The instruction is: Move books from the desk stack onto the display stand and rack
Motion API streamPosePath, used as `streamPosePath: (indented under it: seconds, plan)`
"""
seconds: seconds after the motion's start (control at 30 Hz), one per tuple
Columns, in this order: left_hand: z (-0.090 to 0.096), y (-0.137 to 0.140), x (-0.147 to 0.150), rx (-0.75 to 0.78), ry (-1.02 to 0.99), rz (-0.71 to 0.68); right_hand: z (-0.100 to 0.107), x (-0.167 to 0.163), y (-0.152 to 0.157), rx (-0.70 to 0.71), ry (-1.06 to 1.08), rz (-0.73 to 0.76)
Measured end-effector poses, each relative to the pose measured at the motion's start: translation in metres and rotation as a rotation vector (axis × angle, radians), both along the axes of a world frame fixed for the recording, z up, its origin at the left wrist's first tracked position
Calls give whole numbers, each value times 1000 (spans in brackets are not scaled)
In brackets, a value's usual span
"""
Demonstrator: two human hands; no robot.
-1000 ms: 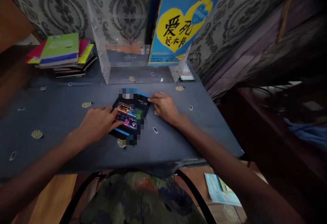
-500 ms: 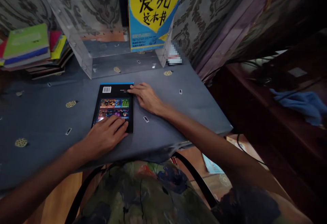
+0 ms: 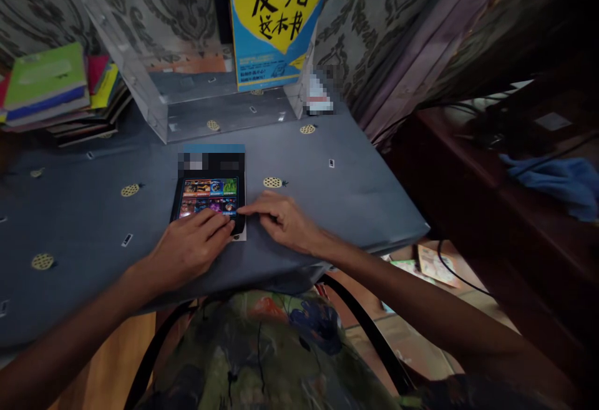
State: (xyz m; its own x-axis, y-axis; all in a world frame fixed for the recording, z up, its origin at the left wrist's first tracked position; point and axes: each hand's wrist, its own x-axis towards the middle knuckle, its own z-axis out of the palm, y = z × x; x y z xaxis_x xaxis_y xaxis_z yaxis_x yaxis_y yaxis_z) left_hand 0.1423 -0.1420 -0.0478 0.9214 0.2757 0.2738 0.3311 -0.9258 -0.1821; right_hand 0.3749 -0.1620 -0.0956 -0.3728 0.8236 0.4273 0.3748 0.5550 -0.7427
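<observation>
A thin black book [image 3: 210,174] with a blue top edge and rows of small coloured pictures lies on the cloth-covered table. My left hand [image 3: 194,241] rests flat over its lower part, fingers together and stretched across the cover. At the book's right edge is my right hand [image 3: 285,219], its index finger reaching out to touch the edge while the other fingers curl under. A strip of white page [image 3: 241,233] shows beside the cover's lower right corner, which looks slightly raised. The right thumb is hidden.
A clear acrylic stand [image 3: 161,120] behind the book holds an upright blue and yellow book [image 3: 274,35]. Stacked books [image 3: 47,79] sit at the left. The table [image 3: 374,210] ends at the right, near dark furniture with a blue cloth [image 3: 552,179].
My right hand has moved from the book's upper right corner down along its right edge, its fingers more curled. A white page strip now shows at the lower right. The left hand stays put.
</observation>
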Motion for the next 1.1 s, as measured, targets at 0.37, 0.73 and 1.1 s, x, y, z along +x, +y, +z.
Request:
streamPosePath:
  seconds: [0.37,0.73,1.1]
  plan:
    - [0,3,2,-60,18,6,6,0,-31,58,-262,131]
    - [-8,58,35,-166,-49,379,28,-53,-42,23,-519,116]
    - [-5,64,67,-75,176,418,27,-69,-18,143,-503,309]
